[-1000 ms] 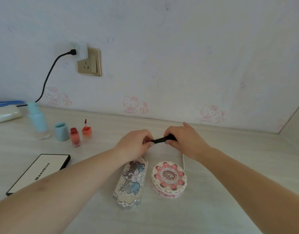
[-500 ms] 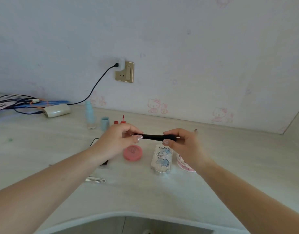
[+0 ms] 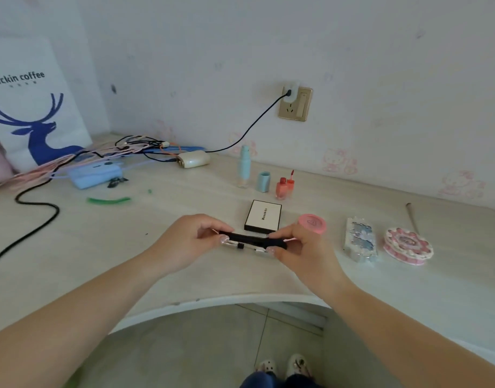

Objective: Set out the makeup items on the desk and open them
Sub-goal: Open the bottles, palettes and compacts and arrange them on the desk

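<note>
While both hands pinch it by its ends, the slim black makeup pen (image 3: 252,238) hangs level above the desk (image 3: 184,275), over the near edge. The left hand (image 3: 184,242) grips one end in curled fingers and the right hand (image 3: 299,247) grips the other. A sharp pull to uncap it could fling the cap off the edge to the floor, or jerk the right hand into the pink round compact (image 3: 312,224) just beyond it. Directly under the pen lies a clear-and-silver stick (image 3: 246,246), easily knocked. Compared with half a second earlier, the grip looks unchanged, but the view has swung left, so the ornate palette (image 3: 359,239) and cake-shaped case (image 3: 407,245) now sit well to the right of the right hand.
</note>
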A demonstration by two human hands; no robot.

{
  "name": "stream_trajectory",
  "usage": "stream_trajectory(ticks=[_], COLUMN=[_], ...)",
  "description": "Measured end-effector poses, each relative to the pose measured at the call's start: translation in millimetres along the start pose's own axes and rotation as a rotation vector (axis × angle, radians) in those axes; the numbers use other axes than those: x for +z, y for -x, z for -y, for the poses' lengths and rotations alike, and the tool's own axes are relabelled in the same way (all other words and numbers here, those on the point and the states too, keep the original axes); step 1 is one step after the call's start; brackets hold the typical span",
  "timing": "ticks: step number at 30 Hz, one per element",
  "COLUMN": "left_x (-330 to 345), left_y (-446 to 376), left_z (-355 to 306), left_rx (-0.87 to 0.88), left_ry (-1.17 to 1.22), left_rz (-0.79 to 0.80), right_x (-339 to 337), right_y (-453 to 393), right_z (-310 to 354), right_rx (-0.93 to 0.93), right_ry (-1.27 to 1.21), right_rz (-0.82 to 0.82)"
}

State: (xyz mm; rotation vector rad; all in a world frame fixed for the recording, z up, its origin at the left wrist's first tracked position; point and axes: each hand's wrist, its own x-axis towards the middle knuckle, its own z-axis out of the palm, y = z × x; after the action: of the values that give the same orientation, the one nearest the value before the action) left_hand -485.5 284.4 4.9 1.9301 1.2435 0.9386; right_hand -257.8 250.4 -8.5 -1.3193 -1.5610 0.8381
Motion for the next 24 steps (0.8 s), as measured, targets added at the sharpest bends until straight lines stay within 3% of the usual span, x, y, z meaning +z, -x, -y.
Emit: stream_trajectory(ticks=[11, 24], left_x=[7, 6], left_y=[7, 1], left_z=[34, 46], left_rx=[0.07, 0.079], left_ry=[-0.193, -0.343], left_rz=[0.006, -0.024], right_x=[18, 27], right_y=[6, -2], right_z=[-17, -26], right_rx=[-0.129, -0.232], right_ry=[0.411, 0.524], right_rz=[-0.022, -0.042])
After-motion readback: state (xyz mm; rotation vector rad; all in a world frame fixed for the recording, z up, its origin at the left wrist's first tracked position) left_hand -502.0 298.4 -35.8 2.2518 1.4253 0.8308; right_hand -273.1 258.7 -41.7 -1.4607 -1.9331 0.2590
